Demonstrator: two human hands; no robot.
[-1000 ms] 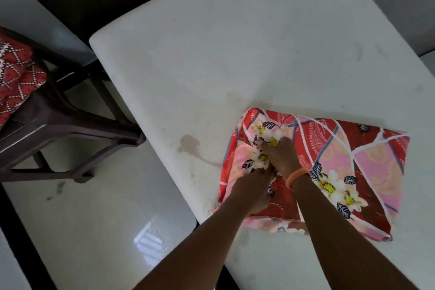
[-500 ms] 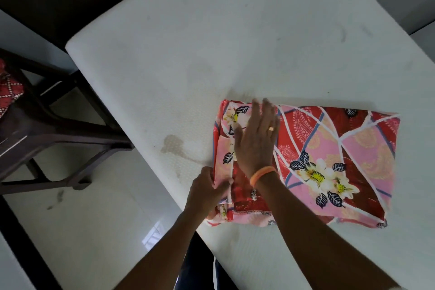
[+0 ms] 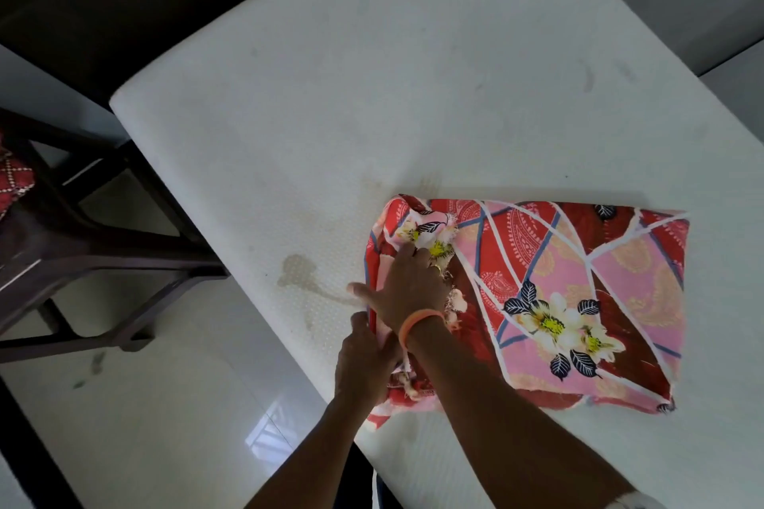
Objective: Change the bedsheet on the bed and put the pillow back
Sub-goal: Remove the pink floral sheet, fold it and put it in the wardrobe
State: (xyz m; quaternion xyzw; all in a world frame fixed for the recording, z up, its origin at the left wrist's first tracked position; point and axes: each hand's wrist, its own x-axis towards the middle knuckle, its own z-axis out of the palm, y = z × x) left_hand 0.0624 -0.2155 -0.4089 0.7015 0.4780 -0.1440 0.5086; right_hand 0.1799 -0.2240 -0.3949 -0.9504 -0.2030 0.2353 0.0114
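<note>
- Change, half a second back to now: my right hand (image 3: 407,281) lay flat with fingers spread on the folded bedsheet (image 3: 570,293); now its fingers are bunched into the cloth at the sheet's left end, and a frayed flap with white flowers stands lifted there. Judgement: I am opening the first fold, so the spreading of the fresh sheet is only starting.
- Left side of view: a dark chair (image 3: 82,260) stands on the glossy floor (image 3: 165,405), beside the bed and apart from it. Nothing of it is in play.
- Mattress (image 3: 372,74): bare white, stained near its left edge. No pillow in view.
- Left hand (image 3: 364,360): grip closed, fingers curled on the sheet's near-left corner at the mattress edge. It has stayed there.
- Right hand: grip closed too, pinching the raised layer just above the left hand; orange wristband (image 3: 417,322) on the wrist.
- Bedsheet: lies on the mattress near its front-left edge, still mostly folded to the right.
</note>
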